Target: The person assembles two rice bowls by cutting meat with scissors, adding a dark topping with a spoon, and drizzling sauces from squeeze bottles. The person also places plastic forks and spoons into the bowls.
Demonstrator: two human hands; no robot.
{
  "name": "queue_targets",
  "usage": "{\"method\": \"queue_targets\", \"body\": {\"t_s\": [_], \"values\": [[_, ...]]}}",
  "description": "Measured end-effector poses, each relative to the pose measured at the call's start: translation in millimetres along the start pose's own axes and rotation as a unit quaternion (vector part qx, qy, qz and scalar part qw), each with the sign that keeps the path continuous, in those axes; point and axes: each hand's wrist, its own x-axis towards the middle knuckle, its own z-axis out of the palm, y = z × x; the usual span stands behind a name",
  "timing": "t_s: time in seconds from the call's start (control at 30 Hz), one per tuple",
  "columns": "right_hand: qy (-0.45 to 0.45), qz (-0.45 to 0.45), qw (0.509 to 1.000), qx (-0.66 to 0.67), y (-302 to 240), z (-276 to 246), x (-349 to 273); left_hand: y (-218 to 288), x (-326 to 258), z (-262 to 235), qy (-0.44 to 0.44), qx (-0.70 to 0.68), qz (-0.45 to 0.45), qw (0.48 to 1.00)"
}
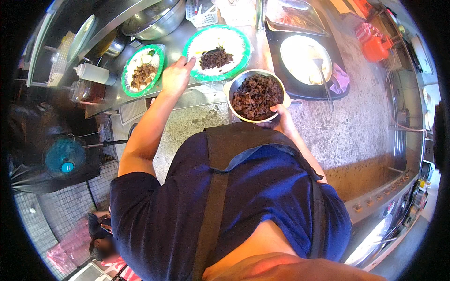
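My right hand (283, 119) grips a pale-rimmed pot (228, 91) by its near right edge, thumb over the rim. Dark, crumbly minced food (258, 97) fills the pot. My left hand (177, 76) is closed over the left edge of a green-rimmed plate (241, 70), and seems to pinch a thin-handled serving utensil that is mostly hidden. On that plate a dark mound of minced food (216, 59) lies over something white. To the left of my hand stands a second green-rimmed plate (125, 79), with brown chopped food (143, 75) and white pieces.
A steel bowl (164, 23) and a white basket (205, 18) stand behind the plates. On the right, a dark surface (300, 96) carries a round pan (287, 65) with a ladle (324, 77) and a purple cloth (339, 82). A squeeze bottle (93, 74) and fan (66, 157) are left.
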Motion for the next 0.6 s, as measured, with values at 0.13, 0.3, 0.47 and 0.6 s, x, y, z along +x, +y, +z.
{"method": "queue_targets", "body": {"t_s": [0.13,0.3,0.47,0.6], "values": [[0.019,0.027,0.999,-0.013,-4.6,-7.8,3.5,7.7,-1.0,13.6,0.018,-0.027,-0.022,0.999],[0.04,0.021,0.999,-0.024,-9.1,-9.1,-1.9,44.3,-28.8,-47.9,-0.013,-0.14,-0.11,0.984],[-0.008,0.086,0.994,-0.064,-3.4,-3.9,4.2,103.1,-65.0,-53.1,-0.148,-0.308,-0.067,0.937],[-0.061,0.081,0.994,-0.041,19.8,5.3,23.4,92.3,-83.7,-57.6,-0.177,-0.393,-0.062,0.9]]}}
